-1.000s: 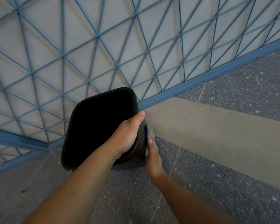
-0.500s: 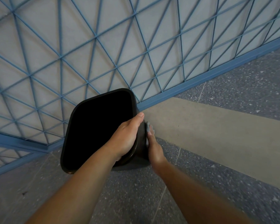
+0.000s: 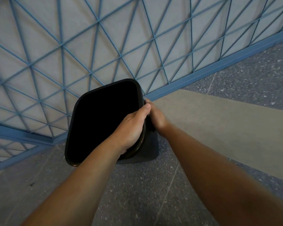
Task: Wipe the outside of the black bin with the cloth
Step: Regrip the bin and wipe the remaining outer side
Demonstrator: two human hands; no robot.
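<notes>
The black bin stands on the floor with its open top facing me, close to the blue mesh fence. My left hand grips the bin's right rim, thumb along the edge. My right hand presses flat against the bin's outer right wall, just under the rim near the far corner. The cloth is hidden under that hand; in the earlier frames a grey-blue edge of it showed at the fingertips.
A blue wire mesh fence with a blue base rail runs behind and left of the bin. The floor is speckled grey stone with a tan band to the right.
My right hand has slid up the bin's right wall from near the base to just below the rim, covering the cloth. My left hand keeps its grip on the rim.
</notes>
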